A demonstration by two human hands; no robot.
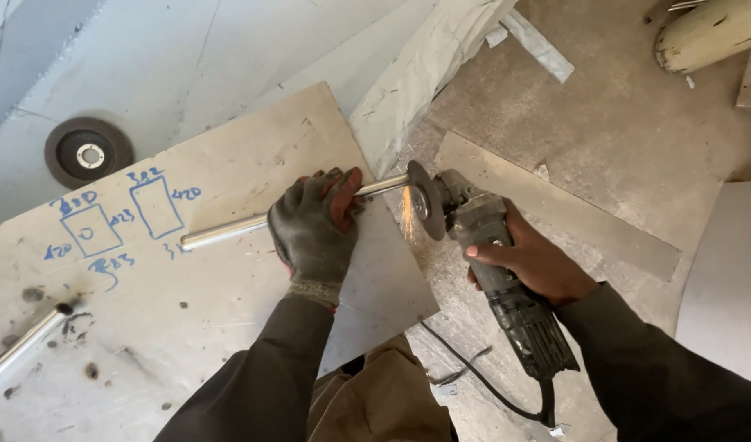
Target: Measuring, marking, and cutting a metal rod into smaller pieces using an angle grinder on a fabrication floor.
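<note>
A steel tube (252, 223) is pinned on the board (187, 311) by the gloved left hand (314, 229), closed around it. An angle grinder (482, 245), gripped by the bare right hand (531, 266), is cutting the tube's right end; sparks (408, 219) are thrown. Steady pressure seems needed to finish the cut.

Steel tube (228, 232) mid-length hidden under gloved left hand (314, 233). Second tube (19, 345) cut by left edge. Grinder (494, 262) grip covered by right hand (531, 263); cord (473, 381) end unseen.
</note>
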